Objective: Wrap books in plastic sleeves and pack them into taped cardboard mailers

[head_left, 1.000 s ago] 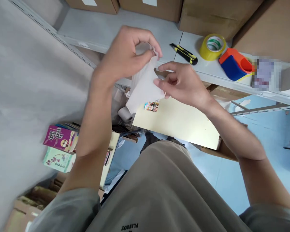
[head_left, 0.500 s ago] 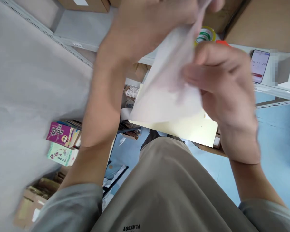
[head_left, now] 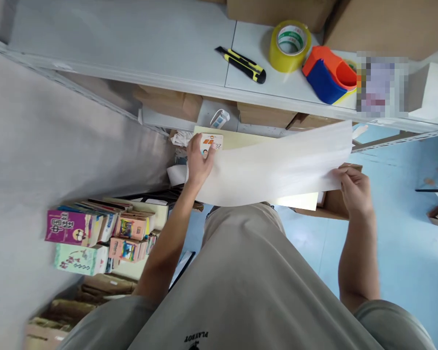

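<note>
In my right hand [head_left: 354,187], thumb and fingers pinch the right end of a thin white sheet [head_left: 270,167]. The sheet stretches left in a loose curve toward my left hand [head_left: 200,161]. That hand is closed around the left side of a small white booklet or card [head_left: 216,140] with orange print, its thumb on the face. Whether it also grips the sheet, I cannot tell. Under both lies a pale yellow board [head_left: 237,138], mostly covered by the sheet.
On the grey shelf [head_left: 131,53] ahead lie a yellow-black box cutter [head_left: 243,64], a clear tape roll [head_left: 290,46] and an orange-blue tape dispenser [head_left: 328,75]. Cardboard boxes [head_left: 390,29] stand behind. Stacked books [head_left: 71,228] are at the left; an open carton [head_left: 337,204] is below right.
My hands have come down and spread apart from near the camera. The white sheet, bunched up before, is now stretched out sideways. The small booklet has come into view at my left hand.
</note>
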Demonstrator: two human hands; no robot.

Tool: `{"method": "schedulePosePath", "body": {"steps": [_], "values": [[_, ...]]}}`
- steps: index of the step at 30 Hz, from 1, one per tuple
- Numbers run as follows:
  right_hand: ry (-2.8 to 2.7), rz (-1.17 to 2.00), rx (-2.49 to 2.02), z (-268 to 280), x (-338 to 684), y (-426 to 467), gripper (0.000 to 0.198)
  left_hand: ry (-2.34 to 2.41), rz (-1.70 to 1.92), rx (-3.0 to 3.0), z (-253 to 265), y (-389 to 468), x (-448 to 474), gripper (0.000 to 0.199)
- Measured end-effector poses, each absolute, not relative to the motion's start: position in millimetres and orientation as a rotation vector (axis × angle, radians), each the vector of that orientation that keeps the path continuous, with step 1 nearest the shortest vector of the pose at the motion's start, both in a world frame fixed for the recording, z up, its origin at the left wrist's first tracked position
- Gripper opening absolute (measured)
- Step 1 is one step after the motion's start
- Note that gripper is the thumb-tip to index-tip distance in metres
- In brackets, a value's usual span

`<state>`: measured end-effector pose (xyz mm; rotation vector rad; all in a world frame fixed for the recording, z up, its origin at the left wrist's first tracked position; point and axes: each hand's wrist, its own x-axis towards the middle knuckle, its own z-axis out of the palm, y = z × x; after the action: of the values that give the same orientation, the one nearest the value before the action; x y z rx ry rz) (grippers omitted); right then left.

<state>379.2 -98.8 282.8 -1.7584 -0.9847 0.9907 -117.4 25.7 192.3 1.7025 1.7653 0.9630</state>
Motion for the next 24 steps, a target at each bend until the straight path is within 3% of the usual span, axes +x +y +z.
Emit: {"method": "schedulePosePath", "body": {"steps": [7, 14, 24], "values": [[-0.658, 1.074, -1.815, 233, 391, -116, 0.048, 2.058, 0.746, 1.421, 157, -46, -111, 0.108], [-0.590, 1.123, -1.858, 217, 395, -128, 0.048, 2.098, 0.419, 1.275, 127, -89, -109, 0.105], [-0.517, 1.325, -1.993, 155, 377, -139, 0.052, 1.986, 0.096, 1.284, 68, -55, -90, 0.108]]}}
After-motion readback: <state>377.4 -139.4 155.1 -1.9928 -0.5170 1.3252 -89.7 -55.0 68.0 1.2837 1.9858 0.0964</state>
